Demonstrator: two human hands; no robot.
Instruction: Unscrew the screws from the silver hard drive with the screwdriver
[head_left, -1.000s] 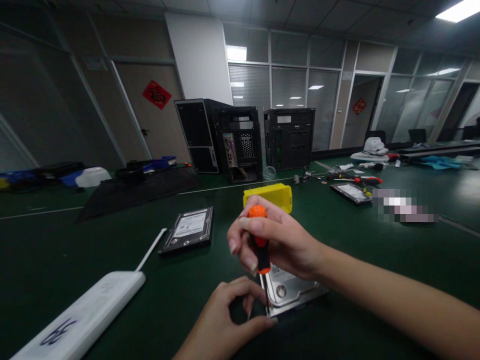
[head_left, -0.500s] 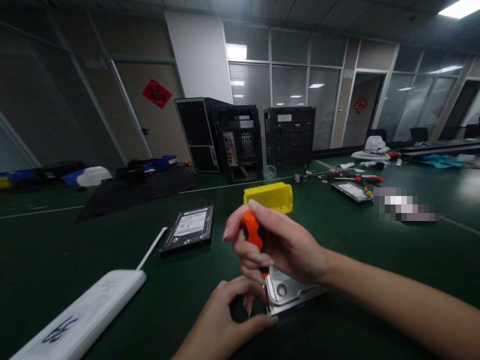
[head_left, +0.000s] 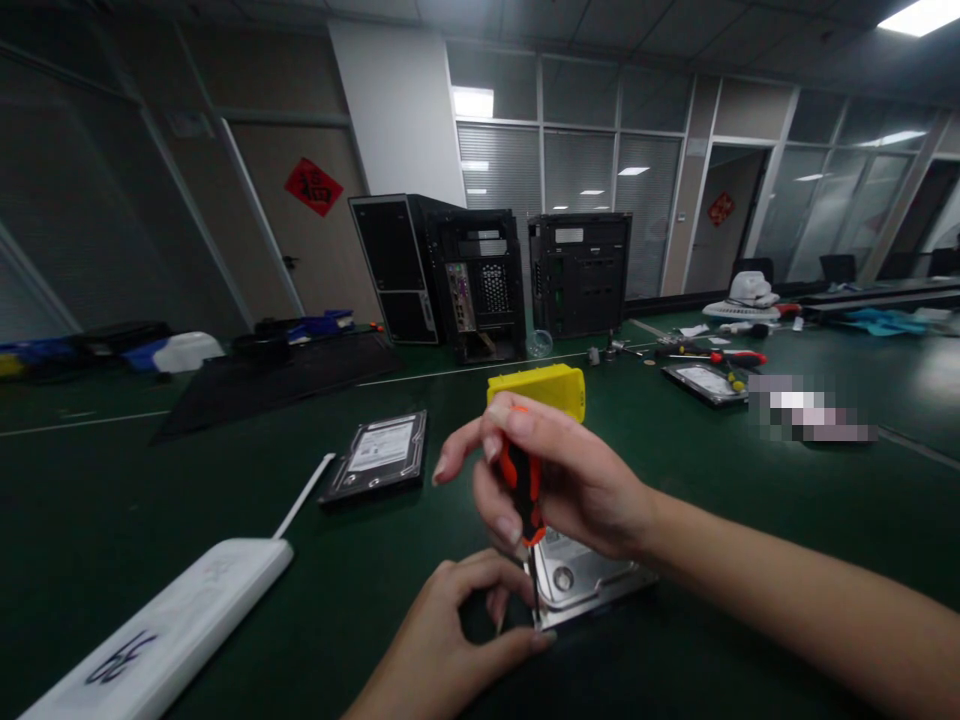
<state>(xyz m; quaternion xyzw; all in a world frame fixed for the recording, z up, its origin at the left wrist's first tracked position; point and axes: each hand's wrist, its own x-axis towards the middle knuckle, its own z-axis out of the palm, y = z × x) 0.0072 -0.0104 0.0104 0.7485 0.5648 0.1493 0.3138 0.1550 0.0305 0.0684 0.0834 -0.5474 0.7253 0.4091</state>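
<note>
My right hand point(head_left: 581, 470) is closed around the orange and black handle of a screwdriver point(head_left: 523, 490), held nearly upright. Its shaft points down to the front left corner of a silver hard drive point(head_left: 589, 592), which lies flat on the table. With thumb and fingers curled, my left hand point(head_left: 454, 630) grips the drive by its left edge, close to the screwdriver's tip. My right hand covers part of the drive, and the exact contact of the tip is too small to make out.
Another hard drive point(head_left: 382, 455) lies to the left, beside a white power strip point(head_left: 172, 625). Behind my right hand stands a yellow bin point(head_left: 555, 385). Computer cases point(head_left: 581, 275) line the back. At right, pliers point(head_left: 739, 358) and a further drive point(head_left: 705, 383) lie on the green table.
My right hand's fingers have shifted on the screwdriver, with the index finger stretched further out and more of the lower handle and shaft showing. My left hand and the drive have stayed put.
</note>
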